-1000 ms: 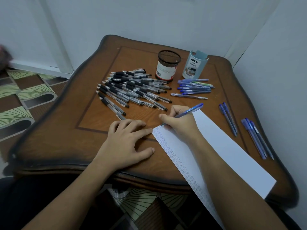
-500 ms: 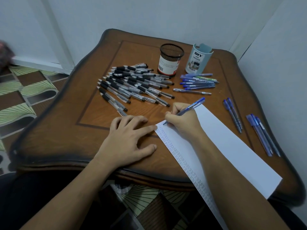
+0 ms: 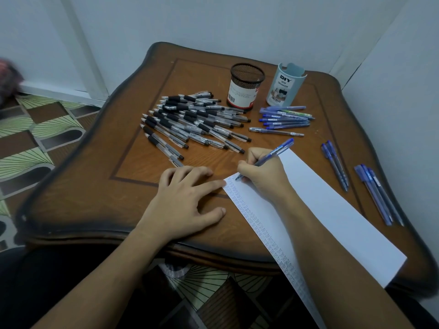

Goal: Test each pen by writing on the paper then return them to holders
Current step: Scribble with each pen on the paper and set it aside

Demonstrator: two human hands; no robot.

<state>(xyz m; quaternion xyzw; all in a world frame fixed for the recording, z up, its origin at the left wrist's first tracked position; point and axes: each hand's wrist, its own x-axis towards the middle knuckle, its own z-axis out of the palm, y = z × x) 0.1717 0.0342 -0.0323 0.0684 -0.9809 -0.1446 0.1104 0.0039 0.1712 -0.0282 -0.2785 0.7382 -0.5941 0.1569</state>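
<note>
My right hand (image 3: 263,172) grips a blue pen (image 3: 275,154), its tip touching the top left corner of the white paper (image 3: 332,210). Small written marks run down the paper's left edge. My left hand (image 3: 183,198) lies flat on the table, fingers spread, fingertips at the paper's left edge. A pile of black-grip pens (image 3: 194,122) lies left of centre. Behind it stands a black mesh holder (image 3: 244,85) and beside that a pale blue holder (image 3: 283,85). Both holders look empty.
Several blue pens (image 3: 285,117) lie in front of the pale blue holder. Two blue pens (image 3: 335,165) and three more blue pens (image 3: 377,193) lie near the wooden table's (image 3: 118,186) right edge. Walls close in behind and to the right. Patterned floor is on the left.
The view has shifted slightly, so the table sits lower in the frame. My right hand has moved the pen tip a little along the paper's top corner. My left hand stays flat.
</note>
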